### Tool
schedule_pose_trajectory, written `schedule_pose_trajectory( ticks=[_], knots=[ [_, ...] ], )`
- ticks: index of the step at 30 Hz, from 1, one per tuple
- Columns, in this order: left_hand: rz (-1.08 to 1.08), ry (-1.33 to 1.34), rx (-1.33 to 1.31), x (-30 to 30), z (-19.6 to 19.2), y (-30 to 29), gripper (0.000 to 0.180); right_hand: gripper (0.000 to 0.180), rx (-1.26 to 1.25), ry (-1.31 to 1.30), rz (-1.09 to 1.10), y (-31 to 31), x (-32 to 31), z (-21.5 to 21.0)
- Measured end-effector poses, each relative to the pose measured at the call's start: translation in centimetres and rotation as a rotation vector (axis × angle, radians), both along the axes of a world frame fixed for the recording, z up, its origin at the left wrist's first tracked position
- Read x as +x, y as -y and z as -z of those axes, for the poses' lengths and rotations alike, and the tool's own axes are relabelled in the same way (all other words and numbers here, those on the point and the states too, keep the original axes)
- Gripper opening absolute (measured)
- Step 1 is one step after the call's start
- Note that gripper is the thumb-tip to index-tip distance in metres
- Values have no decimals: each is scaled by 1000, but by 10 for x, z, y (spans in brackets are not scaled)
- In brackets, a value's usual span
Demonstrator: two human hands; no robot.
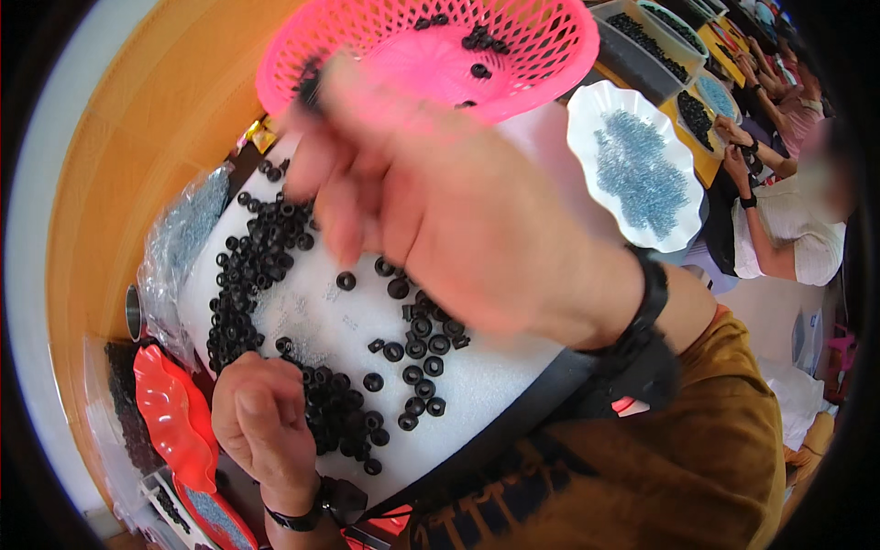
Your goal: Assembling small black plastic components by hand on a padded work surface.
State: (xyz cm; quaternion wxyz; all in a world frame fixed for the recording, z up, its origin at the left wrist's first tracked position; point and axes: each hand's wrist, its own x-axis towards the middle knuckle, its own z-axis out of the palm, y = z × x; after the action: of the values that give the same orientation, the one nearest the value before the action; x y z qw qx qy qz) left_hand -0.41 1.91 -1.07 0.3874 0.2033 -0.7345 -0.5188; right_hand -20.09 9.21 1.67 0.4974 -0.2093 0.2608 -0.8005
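My right hand (440, 202), blurred by motion, is raised at the near left rim of a pink lattice basket (550, 55). Its fingers are curled, and a small black part (310, 87) shows at the fingertips. Lower left, my left hand (261, 422) has its fingers curled closed beside a heap of black ring-shaped parts (330, 403); whatever is in its fingers is hidden. Many more such rings (247, 275) lie on the white foam sheet (495, 385), around a patch of tiny clear pieces (293, 321). Several black parts (481, 38) are inside the basket.
A white scalloped dish (587, 165) of pale blue bits stands right of the basket. At left are a plastic bag (174, 247) of similar bits and a red wavy dish (170, 412). Bins (642, 41) of black parts and other people's hands (733, 151) are at upper right.
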Motion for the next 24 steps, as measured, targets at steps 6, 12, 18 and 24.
schedule_pose_trajectory(
  ticks=[6,12,18,24],
  knots=[
    [23,84,37,1,-1,0,42,35,-126,198,23,4,-14,9],
    [67,35,6,1,2,4,39,32,-36,-38,9,2,-15,5],
    [37,149,16,4,-4,3,33,30,41,-299,-6,1,-10,2],
    [39,235,3,9,-11,2,33,27,283,-680,-207,-13,15,11]
  ],
)
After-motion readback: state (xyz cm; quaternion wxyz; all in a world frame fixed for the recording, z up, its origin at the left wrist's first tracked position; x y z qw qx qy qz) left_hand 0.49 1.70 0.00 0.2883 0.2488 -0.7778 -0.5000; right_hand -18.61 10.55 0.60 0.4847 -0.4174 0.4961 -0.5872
